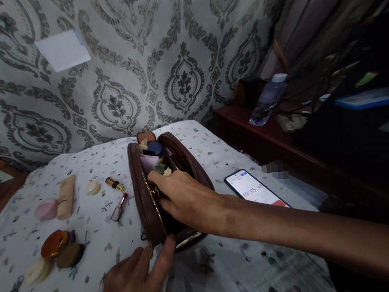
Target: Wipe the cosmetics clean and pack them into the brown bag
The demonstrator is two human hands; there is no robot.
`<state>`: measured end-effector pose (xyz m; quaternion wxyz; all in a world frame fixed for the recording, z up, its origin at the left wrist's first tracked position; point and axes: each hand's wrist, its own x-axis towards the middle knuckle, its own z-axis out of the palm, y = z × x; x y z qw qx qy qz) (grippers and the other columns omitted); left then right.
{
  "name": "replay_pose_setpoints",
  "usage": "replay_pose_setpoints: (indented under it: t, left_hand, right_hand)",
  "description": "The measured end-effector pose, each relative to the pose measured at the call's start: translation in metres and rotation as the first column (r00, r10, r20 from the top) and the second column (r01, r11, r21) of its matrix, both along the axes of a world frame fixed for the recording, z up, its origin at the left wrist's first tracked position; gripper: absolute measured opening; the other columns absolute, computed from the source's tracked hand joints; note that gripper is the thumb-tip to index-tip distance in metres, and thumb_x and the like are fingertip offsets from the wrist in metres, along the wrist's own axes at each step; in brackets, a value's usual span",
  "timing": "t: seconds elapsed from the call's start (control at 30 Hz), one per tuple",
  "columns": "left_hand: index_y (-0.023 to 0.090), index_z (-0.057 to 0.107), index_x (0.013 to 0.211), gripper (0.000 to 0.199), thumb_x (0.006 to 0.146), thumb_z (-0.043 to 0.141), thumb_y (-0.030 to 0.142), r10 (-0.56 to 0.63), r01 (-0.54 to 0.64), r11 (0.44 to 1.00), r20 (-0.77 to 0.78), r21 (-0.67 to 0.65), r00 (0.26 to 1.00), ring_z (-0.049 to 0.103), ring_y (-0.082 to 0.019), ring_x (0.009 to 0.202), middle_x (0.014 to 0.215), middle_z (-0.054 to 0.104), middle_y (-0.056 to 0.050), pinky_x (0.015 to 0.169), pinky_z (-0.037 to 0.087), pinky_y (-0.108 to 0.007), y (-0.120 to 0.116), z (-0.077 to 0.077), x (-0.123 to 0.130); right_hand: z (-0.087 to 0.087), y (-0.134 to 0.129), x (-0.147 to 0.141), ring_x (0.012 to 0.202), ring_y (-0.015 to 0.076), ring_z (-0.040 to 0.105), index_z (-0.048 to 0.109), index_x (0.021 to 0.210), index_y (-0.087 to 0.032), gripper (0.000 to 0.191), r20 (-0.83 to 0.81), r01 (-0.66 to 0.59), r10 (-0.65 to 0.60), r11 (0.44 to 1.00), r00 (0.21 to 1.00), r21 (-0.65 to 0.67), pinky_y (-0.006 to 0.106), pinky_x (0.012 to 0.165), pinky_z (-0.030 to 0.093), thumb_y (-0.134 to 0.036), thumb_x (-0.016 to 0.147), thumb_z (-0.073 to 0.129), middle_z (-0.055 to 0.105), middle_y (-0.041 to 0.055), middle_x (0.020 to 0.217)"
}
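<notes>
A brown zippered cosmetic bag [138,188] lies unzipped on the printed bedsheet. My right hand [182,197] reaches down into it from the right with bent fingers; the fingertips and whatever they grip are hidden. Beyond that hand, the bag holds a dark blue round lid [155,149], a pale pink flat item [149,162] and a small green round piece [158,169]. At the bag's near left corner, my left hand [132,280] pinches the rim between thumb and fingers.
Left of the bag lie a lipstick [114,184], a lip gloss tube [119,207], a beige squeeze tube [66,197], a pink round item [46,209] and several small jars [69,255]. To the right are a phone [253,188] showing a timer and a water bottle [267,100] on a dark red ledge.
</notes>
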<state>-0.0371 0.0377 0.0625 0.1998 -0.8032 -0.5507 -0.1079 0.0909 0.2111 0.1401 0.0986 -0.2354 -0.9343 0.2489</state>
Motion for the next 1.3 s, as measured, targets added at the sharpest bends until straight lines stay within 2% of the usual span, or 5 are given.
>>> replay_pose_setpoints:
  t: [0.3,0.43,0.7,0.9,1.3]
  left_hand:
    - [0.015,0.053,0.129,0.066,0.067,0.037,-0.001,0.008,-0.009,0.999,0.017,0.035,1.000,0.057,-0.014,0.050,0.068,0.061,0.000,0.042,0.043,-0.022,0.003,0.010,0.005]
    - [0.014,0.056,0.121,0.063,0.064,0.035,-0.004,0.009,-0.011,0.997,0.038,0.072,0.999,0.056,-0.014,0.046,0.064,0.059,0.001,0.039,0.040,-0.023,0.005,0.016,0.009]
    - [0.014,0.054,0.122,0.064,0.063,0.036,-0.004,0.022,-0.025,0.998,0.036,0.063,0.999,0.056,-0.015,0.045,0.063,0.059,0.001,0.038,0.039,-0.024,0.005,0.019,0.012]
    - [0.015,0.053,0.122,0.065,0.062,0.035,-0.004,0.028,-0.030,0.998,0.028,0.061,0.999,0.056,-0.015,0.044,0.062,0.059,0.002,0.038,0.040,-0.024,0.007,0.018,0.012]
    - [0.017,0.053,0.122,0.059,0.068,0.036,-0.002,0.028,-0.029,0.999,0.028,0.043,0.999,0.059,-0.015,0.045,0.062,0.060,0.002,0.038,0.041,-0.025,0.004,0.017,0.011]
  right_hand:
    - [0.004,-0.002,0.004,0.070,0.0185,0.064,0.057,0.104,-0.014,0.028,0.065,-0.072,0.067,0.994,0.996,0.078,0.025,0.053,0.034,-0.002,0.080,0.052,0.069,0.0069,0.084]
    - [0.010,-0.003,0.007,0.067,0.0165,0.063,0.062,0.096,-0.013,0.019,0.080,-0.069,0.067,0.997,0.995,0.022,0.024,0.051,0.032,-0.005,0.081,0.054,0.069,0.0075,0.083]
    - [0.032,-0.004,0.016,0.065,0.0146,0.060,0.068,0.078,-0.014,0.005,0.158,-0.192,0.190,0.981,0.969,-0.002,0.024,0.055,0.031,-0.010,0.080,0.067,0.066,0.0036,0.071]
    - [0.022,-0.005,0.016,0.070,0.0149,0.058,0.067,0.075,-0.013,0.008,0.239,-0.258,0.250,0.966,0.938,0.004,0.025,0.056,0.031,-0.006,0.079,0.065,0.067,0.0053,0.078]
    - [0.015,-0.005,0.016,0.056,0.0102,0.047,0.064,0.066,-0.013,0.016,0.199,-0.323,0.331,0.944,0.922,-0.073,0.024,0.052,0.026,0.000,0.076,0.061,0.057,-0.0003,0.062]
